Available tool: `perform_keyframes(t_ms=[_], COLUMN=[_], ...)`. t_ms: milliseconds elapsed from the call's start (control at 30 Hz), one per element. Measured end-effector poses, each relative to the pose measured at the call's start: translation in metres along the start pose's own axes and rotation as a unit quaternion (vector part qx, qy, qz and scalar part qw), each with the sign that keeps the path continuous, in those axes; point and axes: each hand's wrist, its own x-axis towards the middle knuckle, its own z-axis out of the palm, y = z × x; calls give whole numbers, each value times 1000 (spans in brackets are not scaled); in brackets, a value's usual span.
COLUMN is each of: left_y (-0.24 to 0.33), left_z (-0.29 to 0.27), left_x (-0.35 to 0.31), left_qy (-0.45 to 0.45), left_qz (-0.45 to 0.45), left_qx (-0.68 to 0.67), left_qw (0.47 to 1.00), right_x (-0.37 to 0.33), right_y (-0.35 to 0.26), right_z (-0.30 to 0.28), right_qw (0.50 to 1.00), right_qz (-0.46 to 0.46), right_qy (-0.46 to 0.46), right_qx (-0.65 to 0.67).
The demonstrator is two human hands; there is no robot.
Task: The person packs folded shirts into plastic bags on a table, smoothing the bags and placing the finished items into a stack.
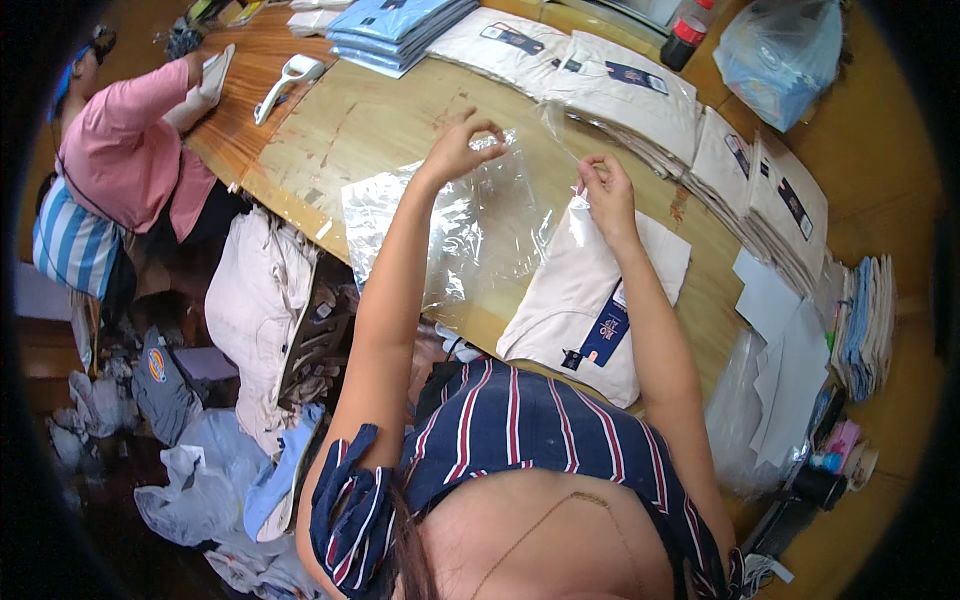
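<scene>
A folded cream garment (pixel 560 290) with a dark blue hang tag (pixel 606 335) lies on the table right in front of me. Over its far corner, my right hand (pixel 608 195) is pinched closed on a thin strip of clear film (pixel 556 128) that stretches up and away from the fingertips. To the left, a clear plastic bag (pixel 440 225) lies flat and shiny on the table. Above that bag's far edge hovers my left hand (pixel 462 150), its fingers curled but apart, with nothing visible between them.
Stacks of folded cream garments (pixel 630 85) line the table's far and right sides, with blue folded shirts (pixel 395 30) farther left. A dark bottle (pixel 688 35) stands behind. A white handheld tool (pixel 290 85) lies near a seated co-worker (pixel 140 150). Paper sheets (pixel 790 350) lie at right.
</scene>
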Motion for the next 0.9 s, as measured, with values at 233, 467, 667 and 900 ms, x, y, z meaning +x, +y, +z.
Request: perform_keyframes(t_ms=[233,467,667,900], left_y=[16,87,150,183], left_z=[29,-60,-94,-103], left_x=[78,76,53,58], left_qy=[-224,-272,-96,48], left_qz=[2,124,176,237], left_qx=[-400,-268,-164,-131], left_qw=[889,916,966,962], right_x=[13,5,11,1], right_y=[-63,-117,-124,-153], right_z=[-50,-140,-147,-137], right_qw=[995,980,979,908], right_qz=[-17,37,-131,-283], right_qy=[-100,-195,-81,33], right_qx=[15,-30,135,-306])
